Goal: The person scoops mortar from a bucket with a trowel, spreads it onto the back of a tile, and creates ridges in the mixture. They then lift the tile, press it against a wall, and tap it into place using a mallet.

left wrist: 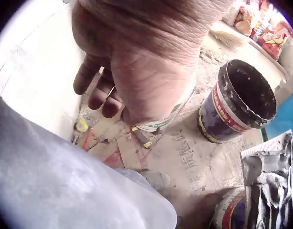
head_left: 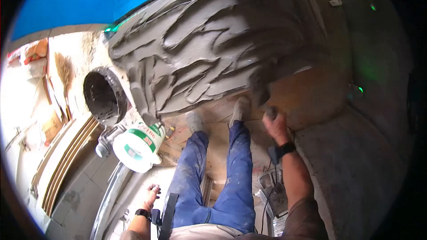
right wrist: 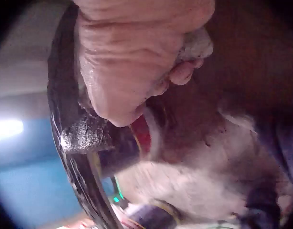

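My right hand (head_left: 276, 126) grips the handle of a trowel (head_left: 259, 86). The trowel's dark blade is at the near edge of a large slab coated with thick grey mortar (head_left: 200, 49). In the right wrist view the fingers (right wrist: 182, 72) curl round the grey handle, and the mortar-smeared trowel (right wrist: 84, 136) shows beside the slab's edge. My left hand (head_left: 152, 195) hangs beside the left thigh, its fingers loosely bent and holding nothing. From the left wrist view, a bucket (left wrist: 237, 207) stands under the slab, whose ribbed pale face (left wrist: 254, 164) shows at one corner.
A mortar-crusted bucket (head_left: 105, 95) stands left of the slab, near a white tub (head_left: 138, 146) with green print. Long boards (head_left: 66, 160) lean farther left, with a straw broom (head_left: 63, 69) beyond them. A blue surface (head_left: 111, 0) borders the slab's far side.
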A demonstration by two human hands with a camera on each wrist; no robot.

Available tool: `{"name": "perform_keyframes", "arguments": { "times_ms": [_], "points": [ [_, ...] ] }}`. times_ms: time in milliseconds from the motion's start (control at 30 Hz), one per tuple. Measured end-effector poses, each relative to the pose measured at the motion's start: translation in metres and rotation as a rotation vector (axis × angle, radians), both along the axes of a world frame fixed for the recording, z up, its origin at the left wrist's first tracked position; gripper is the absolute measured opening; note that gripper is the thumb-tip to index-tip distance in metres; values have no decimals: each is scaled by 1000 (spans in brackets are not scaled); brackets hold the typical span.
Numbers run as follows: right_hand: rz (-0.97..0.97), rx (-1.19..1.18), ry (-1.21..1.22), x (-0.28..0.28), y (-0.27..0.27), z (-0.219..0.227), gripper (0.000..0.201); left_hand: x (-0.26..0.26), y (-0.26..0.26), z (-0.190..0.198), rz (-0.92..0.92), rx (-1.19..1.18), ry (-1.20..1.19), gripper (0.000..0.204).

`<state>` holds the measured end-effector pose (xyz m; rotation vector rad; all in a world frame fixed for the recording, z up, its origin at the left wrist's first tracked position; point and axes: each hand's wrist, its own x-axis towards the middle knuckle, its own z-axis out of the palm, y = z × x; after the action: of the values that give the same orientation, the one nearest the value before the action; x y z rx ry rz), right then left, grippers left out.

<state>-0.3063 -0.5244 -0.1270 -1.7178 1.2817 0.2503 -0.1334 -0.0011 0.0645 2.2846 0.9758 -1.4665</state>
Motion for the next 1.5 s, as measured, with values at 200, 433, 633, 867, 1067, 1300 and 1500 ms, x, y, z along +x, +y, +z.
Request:
{"name": "perform_keyframes", "arguments": {
  "times_ms": [200,433,633,867,1067,1300,1500],
  "points": [
    [389,-52,-128,4,88,29,28,-14,37,-1,87,-34,13,27],
    [-30,-103,-355,98,122,6,18,-33,76,-10,227,-39,-19,23],
    [590,-43,-42,93,219,25,21,-51,108,-15,371,-77,-28,20],
    [514,-207,-381,162,234,18,21,-68,138,-22,465,-64,-38,22],
    [790,-115,31,114,248,27,29,-66,132,-9,511,-109,-54,23],
    [894,-207,-10,150,225,138,45,-52,129,1,513,-219,-112,27],
    [926,-306,111,156,152,153,38,-9,118,11,451,-291,-147,25]
  ]
}}
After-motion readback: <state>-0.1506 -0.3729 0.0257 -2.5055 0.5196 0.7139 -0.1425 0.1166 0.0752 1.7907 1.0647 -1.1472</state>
